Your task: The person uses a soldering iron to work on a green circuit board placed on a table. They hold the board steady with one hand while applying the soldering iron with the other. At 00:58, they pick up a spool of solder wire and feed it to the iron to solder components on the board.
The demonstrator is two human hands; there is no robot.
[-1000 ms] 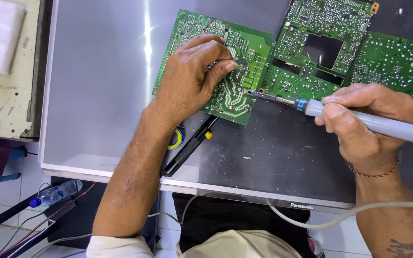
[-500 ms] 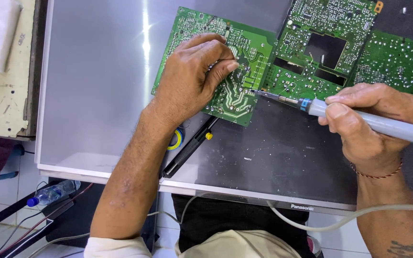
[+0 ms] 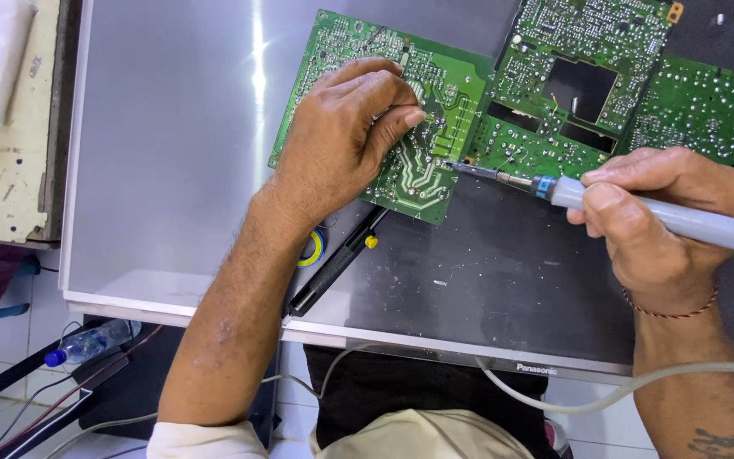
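Soldering iron tip on a green circuit board, held steady by the other hand.

The left hand (image 3: 346, 136) lies flat on the near-left circuit board (image 3: 435, 102), fingers curled together and pinching what looks like thin solder wire, too fine to be sure. The right hand (image 3: 660, 217) wraps the grey soldering iron (image 3: 639, 208) like a pen, thumb and forefinger pressed together just behind its blue collar, tip touching the board's right edge. The board rests on a flat panel (image 3: 163, 153), with two more boards (image 3: 579, 76) to the right and a black tool (image 3: 337, 272) near the wrist. The board looks light, stiff and fragile, best held by its edges; the iron only by its handle, since the tip is likely hot.
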